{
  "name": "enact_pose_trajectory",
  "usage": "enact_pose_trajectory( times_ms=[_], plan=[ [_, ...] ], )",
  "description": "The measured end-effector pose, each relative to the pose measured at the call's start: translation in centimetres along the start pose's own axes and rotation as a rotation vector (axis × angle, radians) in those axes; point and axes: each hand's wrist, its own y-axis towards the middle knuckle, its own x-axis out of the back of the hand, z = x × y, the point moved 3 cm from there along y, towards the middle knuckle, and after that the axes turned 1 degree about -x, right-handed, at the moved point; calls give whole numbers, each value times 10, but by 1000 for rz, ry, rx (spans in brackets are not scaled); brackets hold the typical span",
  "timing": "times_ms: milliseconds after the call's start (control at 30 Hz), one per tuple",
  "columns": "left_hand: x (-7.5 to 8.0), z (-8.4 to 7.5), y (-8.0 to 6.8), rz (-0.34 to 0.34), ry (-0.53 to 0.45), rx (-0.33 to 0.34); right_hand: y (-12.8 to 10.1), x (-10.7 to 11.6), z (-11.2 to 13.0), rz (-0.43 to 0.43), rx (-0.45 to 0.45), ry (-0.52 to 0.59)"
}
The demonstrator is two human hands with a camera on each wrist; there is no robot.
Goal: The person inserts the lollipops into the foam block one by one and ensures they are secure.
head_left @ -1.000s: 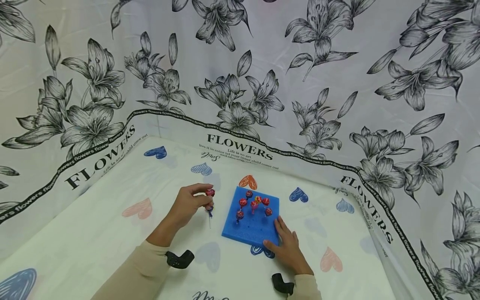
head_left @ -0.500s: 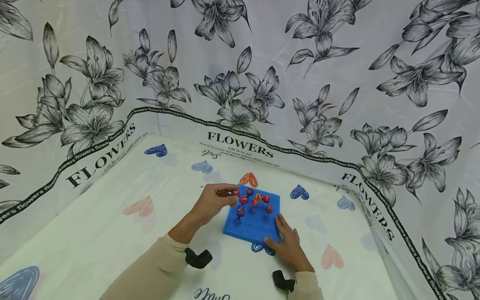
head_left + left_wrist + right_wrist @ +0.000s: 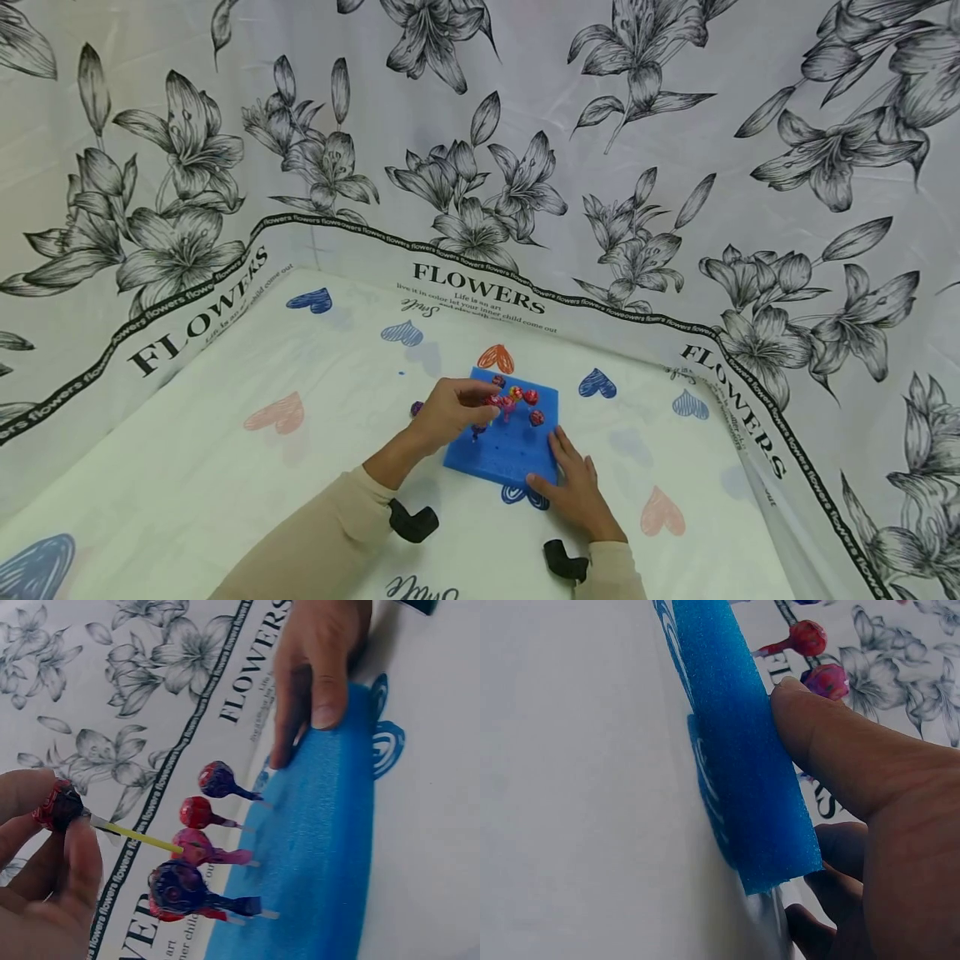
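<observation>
My left hand [image 3: 453,412] pinches a wrapped lollipop [image 3: 58,806], dark and red with a yellow stick, between thumb and fingers. It is over the left part of a blue foam block [image 3: 498,467]. In the left wrist view, the stick points towards the block and overlaps a pink lollipop [image 3: 193,847]. Several lollipops stand in the foam, among them a red one [image 3: 196,812] and a purple one [image 3: 217,778]. On the block's near right corner rests my right hand [image 3: 577,492], thumb on the top face and fingers along the side [image 3: 840,851].
Just left of my left hand is a dark purple ball-shaped thing [image 3: 417,408]. The block lies on a white cloth [image 3: 337,467] printed with hearts. Behind it rises a curtain [image 3: 525,100] with black lily prints. Small holes [image 3: 510,450] show in the foam's near part.
My left hand has carried the lollipop rightwards from beside the block to over its left part, now covering some of the standing lollipops. My right hand stays on the corner.
</observation>
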Motion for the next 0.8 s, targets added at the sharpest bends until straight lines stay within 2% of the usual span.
enact_pose_trajectory(
  times_ms=[133,233,567,800],
  plan=[
    [-6,5,1,-15,151,-12,1,0,0,6,9,1],
    [-9,9,1,-35,193,-3,1,0,-1,9,11,-4],
    [-18,34,3,-23,156,-12,2,1,-2,10,17,-18],
    [-22,45,2,-26,164,43,1,1,-2,6,14,-8]
  ],
)
